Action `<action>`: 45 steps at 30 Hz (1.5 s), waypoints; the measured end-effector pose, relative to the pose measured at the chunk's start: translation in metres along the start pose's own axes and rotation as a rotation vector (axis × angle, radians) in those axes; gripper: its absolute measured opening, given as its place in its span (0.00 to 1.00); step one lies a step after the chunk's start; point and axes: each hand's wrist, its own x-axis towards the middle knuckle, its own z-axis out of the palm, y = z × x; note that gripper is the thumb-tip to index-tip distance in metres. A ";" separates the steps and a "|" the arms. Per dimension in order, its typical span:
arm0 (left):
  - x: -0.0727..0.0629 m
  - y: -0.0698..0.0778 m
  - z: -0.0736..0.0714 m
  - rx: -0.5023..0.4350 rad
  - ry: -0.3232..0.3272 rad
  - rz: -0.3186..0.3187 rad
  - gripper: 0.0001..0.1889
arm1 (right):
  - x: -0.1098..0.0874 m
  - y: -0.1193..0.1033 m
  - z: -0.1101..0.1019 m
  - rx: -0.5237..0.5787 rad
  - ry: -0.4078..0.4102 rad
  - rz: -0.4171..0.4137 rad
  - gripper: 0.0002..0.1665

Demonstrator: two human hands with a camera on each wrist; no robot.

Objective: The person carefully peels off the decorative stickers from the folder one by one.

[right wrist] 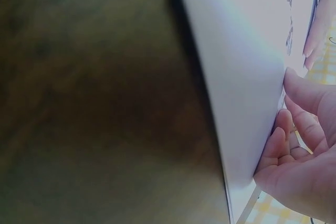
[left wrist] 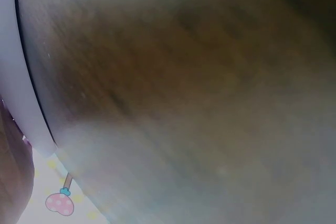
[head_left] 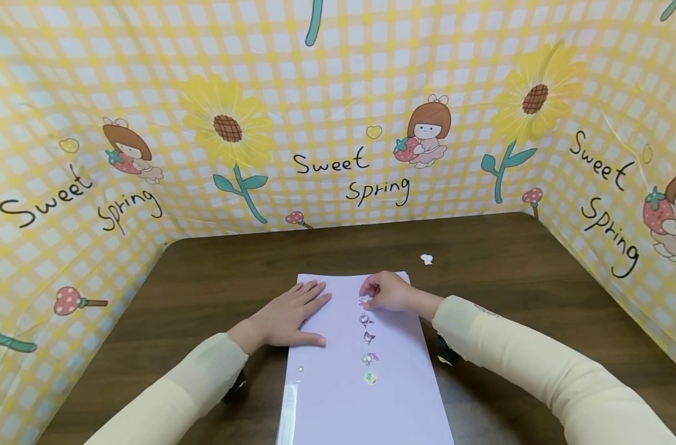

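Right hand (head_left: 390, 290)'s pinching the top sticker (head_left: 363, 301), lined up past four other stickers (head_left: 368, 338); left hand (head_left: 290, 315)'s flat on the paper (head_left: 338, 402), gripping nothing.

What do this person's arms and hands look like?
The left sleeve and right sleeve are long and cream, with a greyish band near each wrist; the right bears a small dark marking. The left hand and right hand are ungloved.
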 end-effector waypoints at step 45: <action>0.000 0.001 -0.001 -0.005 -0.003 0.000 0.53 | -0.002 0.000 0.003 -0.029 0.060 0.001 0.12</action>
